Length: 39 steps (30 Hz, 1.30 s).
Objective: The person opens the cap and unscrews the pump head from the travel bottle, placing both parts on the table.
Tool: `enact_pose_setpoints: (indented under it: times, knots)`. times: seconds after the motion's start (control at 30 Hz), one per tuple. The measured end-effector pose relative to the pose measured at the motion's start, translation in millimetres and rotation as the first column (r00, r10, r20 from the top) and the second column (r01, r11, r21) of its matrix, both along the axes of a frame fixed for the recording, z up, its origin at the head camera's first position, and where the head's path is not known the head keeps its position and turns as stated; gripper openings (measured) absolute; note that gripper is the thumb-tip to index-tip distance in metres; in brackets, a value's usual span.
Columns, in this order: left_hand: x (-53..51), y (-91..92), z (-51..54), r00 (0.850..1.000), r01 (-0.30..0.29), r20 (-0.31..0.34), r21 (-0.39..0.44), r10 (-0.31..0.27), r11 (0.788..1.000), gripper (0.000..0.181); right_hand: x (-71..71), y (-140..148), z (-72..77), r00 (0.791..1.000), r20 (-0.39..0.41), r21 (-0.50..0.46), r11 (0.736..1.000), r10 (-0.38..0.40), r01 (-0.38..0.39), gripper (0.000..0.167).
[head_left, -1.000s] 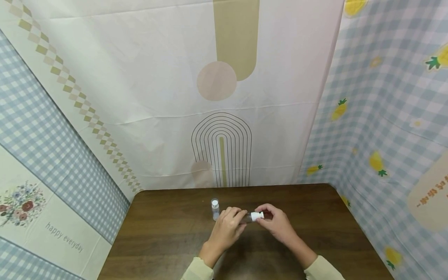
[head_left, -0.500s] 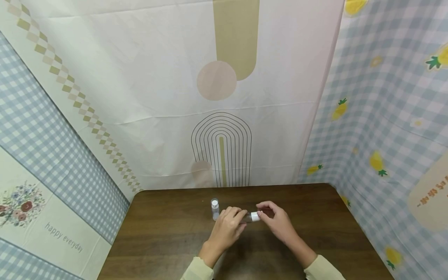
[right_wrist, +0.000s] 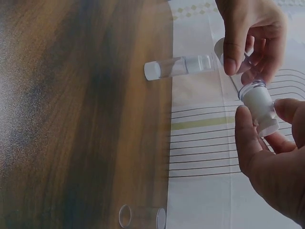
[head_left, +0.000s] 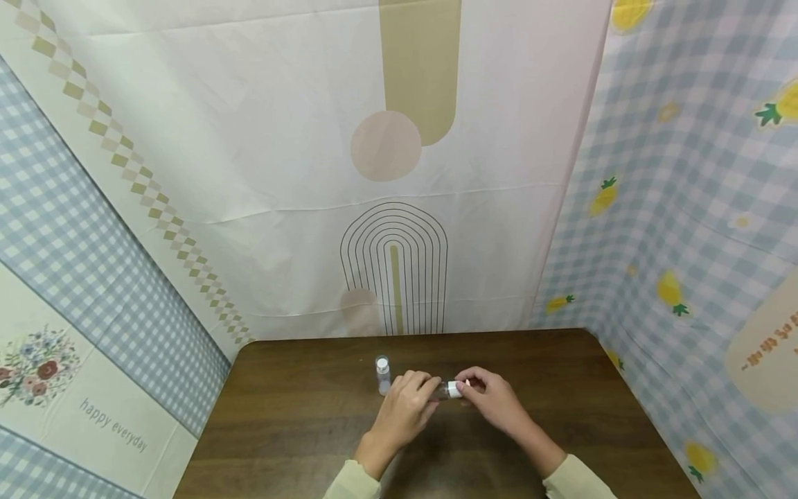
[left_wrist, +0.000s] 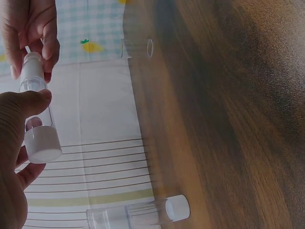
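Left hand grips the bottle over the bench; right hand pinches its pump. Cap: off, on bench. Pump: apparently seated; tightness cannot be determined. Recapping: not done.

- wood-grain counter, dark brown, far corners rounded
- white printed backdrop cloth behind it, showing line-drawn arches, a pinkish circle and a diamond border
- pineapple-print gingham cloth, right
- blue-and-white gingham cloth, left, with flower bouquet and "happy everyday" lettering
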<state>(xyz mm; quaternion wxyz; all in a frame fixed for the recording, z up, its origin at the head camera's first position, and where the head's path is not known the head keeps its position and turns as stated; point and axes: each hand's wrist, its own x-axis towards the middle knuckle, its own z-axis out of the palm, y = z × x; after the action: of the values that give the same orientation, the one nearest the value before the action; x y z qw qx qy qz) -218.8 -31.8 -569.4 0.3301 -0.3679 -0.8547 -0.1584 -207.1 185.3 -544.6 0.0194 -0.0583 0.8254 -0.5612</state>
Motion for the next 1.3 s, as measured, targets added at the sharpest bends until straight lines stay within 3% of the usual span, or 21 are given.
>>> enact_pose_setpoints:
  times: [0.2,0.53,0.67,0.9,1.1,1.3]
  knots:
    - [0.5,0.1,-0.5,1.000,-0.002,-0.004,0.007,0.002,1.000,0.041,2.0,0.4,1.6,0.998,-0.064,0.046,0.999,-0.013,0.016,0.016]
    - [0.9,0.7,-1.1,1.000,0.001,0.002,0.034,-0.001,0.999,0.043,4.9,0.5,0.3,0.983,-0.170,-0.048,0.996,0.063,-0.072,0.025]
    - [1.5,0.8,0.0,1.000,-0.003,0.014,0.025,0.003,1.000,0.042,5.2,-0.4,2.3,0.978,-0.208,-0.033,0.999,0.035,-0.043,0.026]
    - [2.5,0.8,0.9,1.000,-0.006,0.027,0.001,0.006,1.000,0.041,1.9,2.1,4.1,0.996,-0.078,0.018,0.999,-0.036,0.038,0.024]
    - [1.4,1.8,-1.3,1.000,-0.007,-0.015,-0.008,0.007,1.000,0.043,-3.0,6.2,-3.8,0.999,0.007,-0.044,0.998,0.044,-0.044,0.024]
    - [0.8,2.6,-3.5,0.999,-0.006,-0.032,-0.012,0.006,1.000,0.043,-3.1,6.7,-1.8,0.994,0.020,-0.107,0.989,0.109,-0.106,0.021]
